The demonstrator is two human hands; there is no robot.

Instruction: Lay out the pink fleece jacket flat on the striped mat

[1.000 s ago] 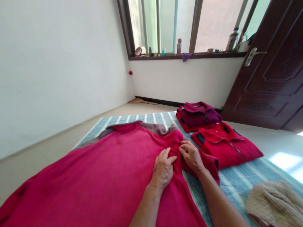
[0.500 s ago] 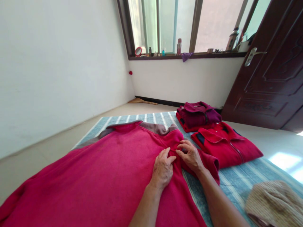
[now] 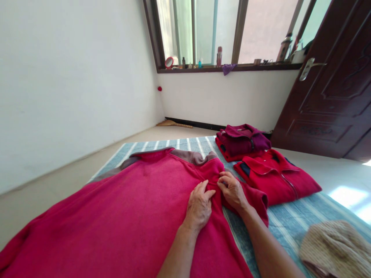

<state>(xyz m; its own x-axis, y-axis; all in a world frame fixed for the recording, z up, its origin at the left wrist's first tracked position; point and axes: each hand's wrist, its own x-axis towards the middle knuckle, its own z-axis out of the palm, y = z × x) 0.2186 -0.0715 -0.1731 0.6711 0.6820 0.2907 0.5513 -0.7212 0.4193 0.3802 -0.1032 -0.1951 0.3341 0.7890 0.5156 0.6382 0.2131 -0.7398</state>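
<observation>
A pinkish-red jacket [image 3: 124, 204] with a grey collar lies spread out, its back face up. My left hand [image 3: 199, 202] rests on it near the right shoulder, fingers lying along the cloth and thumb apart. Just to the right, my right hand [image 3: 232, 189] pinches the jacket's shoulder edge between thumb and fingers. The sleeve on that side is folded and sticks out beneath my right wrist. Below everything is a blue sheet with white stripes [image 3: 282, 224].
Right of the jacket lies a folded red jacket [image 3: 279, 177], with a folded purple jacket [image 3: 243, 139] on another red garment behind it. A beige knit item [image 3: 337, 249] lies at the lower right. A brown door [image 3: 327, 88] stands at the right; bottles line the windowsill [image 3: 246, 68].
My right thumb and fingers have drawn closer together on the shoulder edge. My left hand and the clothes have stayed in place.
</observation>
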